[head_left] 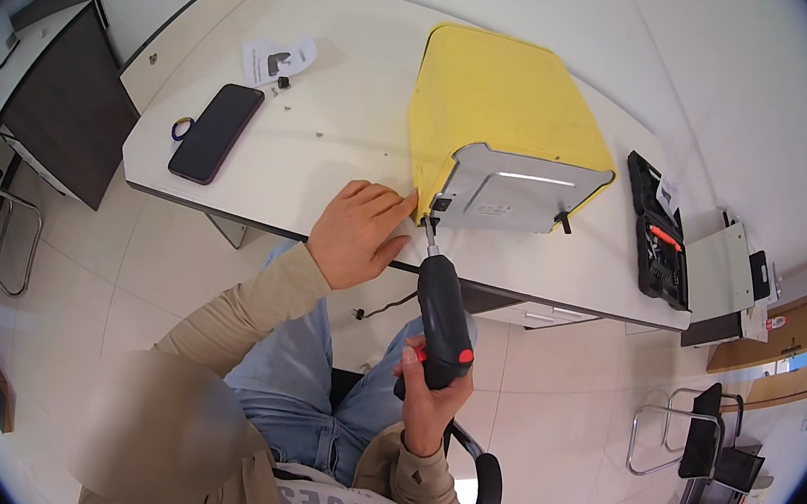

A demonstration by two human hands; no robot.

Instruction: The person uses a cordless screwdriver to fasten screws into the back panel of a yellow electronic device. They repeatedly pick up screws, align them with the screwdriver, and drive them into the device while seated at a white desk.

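Note:
A yellow box-shaped appliance (504, 93) lies on the table, its grey metal base plate (516, 193) facing me. A black foot (564, 221) sticks out at the plate's right corner. My right hand (433, 402) is wrapped round the handle of a black cordless screwdriver (445, 308) with red parts. The screwdriver's bit reaches the dark fitting at the plate's lower left corner, where the exact contact is too small to make out. Beside that corner, my left hand (353, 234) rests its stretched fingertips against the yellow side, thumb apart from the fingers.
Left on the white table (345, 74) lie a phone (217, 133), a roll of tape (182, 128), a paper leaflet (281, 60) and several small parts. An opened black tool case (662, 238) sits at the right. A plugged cord (381, 308) hangs below the front edge.

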